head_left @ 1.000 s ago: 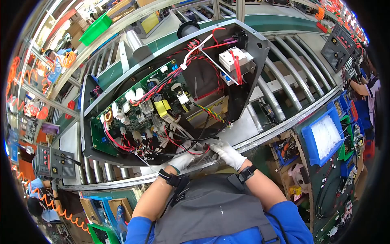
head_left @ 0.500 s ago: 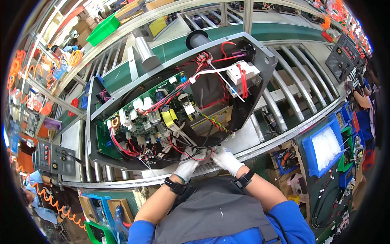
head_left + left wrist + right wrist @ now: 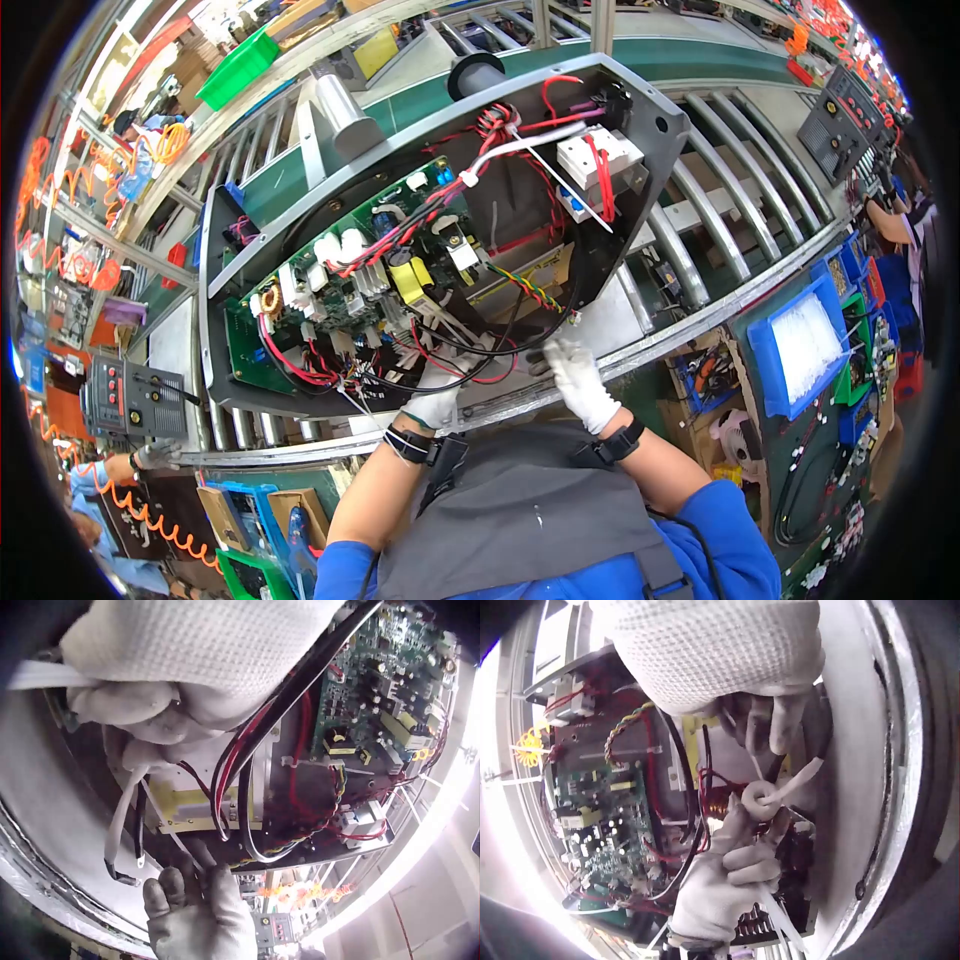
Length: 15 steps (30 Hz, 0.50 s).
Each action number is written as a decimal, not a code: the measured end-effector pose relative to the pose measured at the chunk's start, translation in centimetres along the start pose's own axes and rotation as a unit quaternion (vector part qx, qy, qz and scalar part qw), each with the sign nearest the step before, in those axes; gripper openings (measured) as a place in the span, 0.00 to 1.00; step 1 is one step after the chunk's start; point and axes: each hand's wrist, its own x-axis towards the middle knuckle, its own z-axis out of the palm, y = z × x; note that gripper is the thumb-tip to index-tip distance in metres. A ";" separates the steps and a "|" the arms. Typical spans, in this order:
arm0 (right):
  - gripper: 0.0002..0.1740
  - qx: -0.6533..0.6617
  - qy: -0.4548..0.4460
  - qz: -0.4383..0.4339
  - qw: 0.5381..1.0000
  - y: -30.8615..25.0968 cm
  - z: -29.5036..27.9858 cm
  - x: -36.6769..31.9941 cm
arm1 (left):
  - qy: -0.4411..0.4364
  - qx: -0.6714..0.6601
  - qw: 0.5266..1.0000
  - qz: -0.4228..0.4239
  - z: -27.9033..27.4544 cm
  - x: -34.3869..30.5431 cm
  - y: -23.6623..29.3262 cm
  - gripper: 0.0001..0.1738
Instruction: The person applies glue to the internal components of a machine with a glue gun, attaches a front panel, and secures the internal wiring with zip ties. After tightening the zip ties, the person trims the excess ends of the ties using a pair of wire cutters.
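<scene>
In the head view my left hand (image 3: pixel 436 400), in a white glove, is at the near edge of an open metal chassis (image 3: pixel 655 100), among loose wires. The right wrist view shows it pinching a white ring (image 3: pixel 754 810) with a white-sleeved cable (image 3: pixel 801 778) passing through. White cable ties (image 3: pixel 783 924) stick out below its curled fingers. My right hand (image 3: pixel 582 385), also gloved, is just to the right, fingers loosely bent and grey at the tips. Near it in the left wrist view hang black-tipped cable ends (image 3: pixel 122 878). A green circuit board (image 3: pixel 243 345) fills the chassis's left part.
The chassis lies on a roller conveyor (image 3: pixel 692 240) with a metal rail (image 3: pixel 660 345) along the near side. At right are a blue bin (image 3: pixel 768 365) of white pieces and smaller parts bins. A finished-looking unit (image 3: pixel 135 397) stands at left; another person's gloved hand (image 3: pixel 158 454) is beside it.
My right hand has drawn away to the right from the wires and from my left hand. The left hand has shifted slightly left, still among the cables.
</scene>
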 end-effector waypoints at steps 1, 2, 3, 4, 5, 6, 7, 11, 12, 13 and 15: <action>0.17 0.193 -0.011 0.117 0.974 -2.8 -1.2 -0.5 | -0.008 0.002 1.000 -0.001 0.1 0.2 -0.6 0.16; 0.18 0.234 0.004 0.131 0.963 -3.8 -1.6 -0.7 | 0.014 -0.007 0.998 0.069 0.3 0.6 -1.7 0.16; 0.18 0.273 0.019 0.144 0.951 -4.2 -1.7 -1.1 | 0.035 -0.016 0.990 0.139 0.5 0.9 -2.6 0.16; 0.18 0.275 0.029 0.146 0.950 -3.2 -1.2 -1.3 | 0.046 0.119 0.963 0.238 0.1 1.3 -3.0 0.15; 0.20 0.219 0.043 0.104 0.969 -1.8 -0.5 -1.1 | 0.038 0.120 0.963 0.240 -0.2 1.1 -2.6 0.15; 0.21 0.161 0.056 0.062 0.983 -0.6 0.2 -1.1 | 0.011 0.160 0.970 0.183 -0.5 0.8 -2.0 0.15; 0.21 0.164 0.063 0.063 0.982 -1.3 0.2 -1.3 | -0.013 0.201 0.972 0.125 -1.0 0.5 -1.6 0.15; 0.18 0.321 0.019 0.107 0.941 -3.3 0.9 -0.9 | -0.035 0.256 0.960 0.106 -1.4 0.4 -1.2 0.02; 0.17 0.355 -0.004 0.120 0.927 -3.1 1.4 -0.6 | -0.036 0.257 0.960 0.107 -1.3 0.5 -1.4 0.02; 0.17 0.387 -0.028 0.133 0.912 -2.9 2.1 -0.3 | -0.020 0.205 0.975 0.088 -1.1 0.5 -1.7 0.07; 0.14 0.397 -0.002 0.154 0.905 -2.9 3.2 -0.1 | -0.003 0.151 0.986 0.070 -1.0 0.7 -2.3 0.12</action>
